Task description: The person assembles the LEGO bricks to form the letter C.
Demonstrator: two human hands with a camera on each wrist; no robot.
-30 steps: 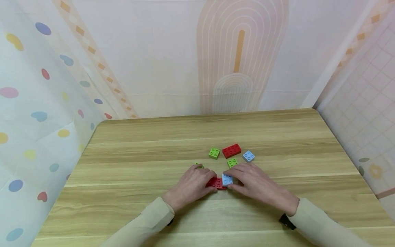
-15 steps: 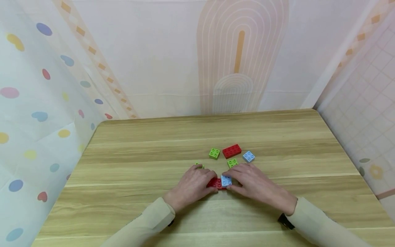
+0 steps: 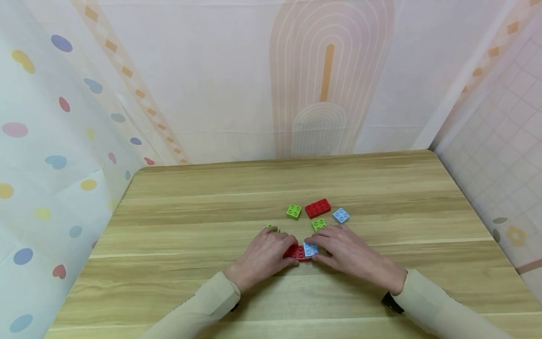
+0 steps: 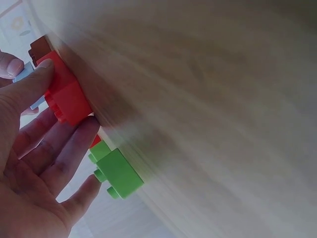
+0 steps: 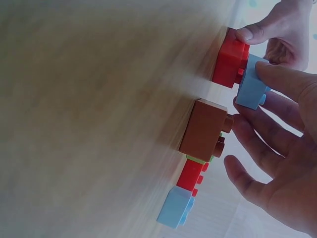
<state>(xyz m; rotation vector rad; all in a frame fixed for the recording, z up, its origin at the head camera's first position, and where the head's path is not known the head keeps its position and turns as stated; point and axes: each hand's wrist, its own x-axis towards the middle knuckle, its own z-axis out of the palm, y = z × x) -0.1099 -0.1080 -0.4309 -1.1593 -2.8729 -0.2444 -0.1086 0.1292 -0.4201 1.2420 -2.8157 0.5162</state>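
In the head view my left hand grips the left end of a red building brick on the table, with thumb and fingers on opposite sides. My right hand pinches a small light blue brick over the red brick's right end. Seen from the right wrist, the blue brick sits slightly tilted against the red brick, and red studs show between them. Close to my left fingers stands a green brick. A brown brick lies by my right fingers, hidden from the head view.
Beyond the hands lie a green brick, a long red brick, another light blue brick and a second green brick. The wooden table meets a patterned cloth at its back edge.
My right hand and the light blue brick have shifted slightly left along the red brick. My left hand keeps its grip almost in place; the loose bricks have not moved.
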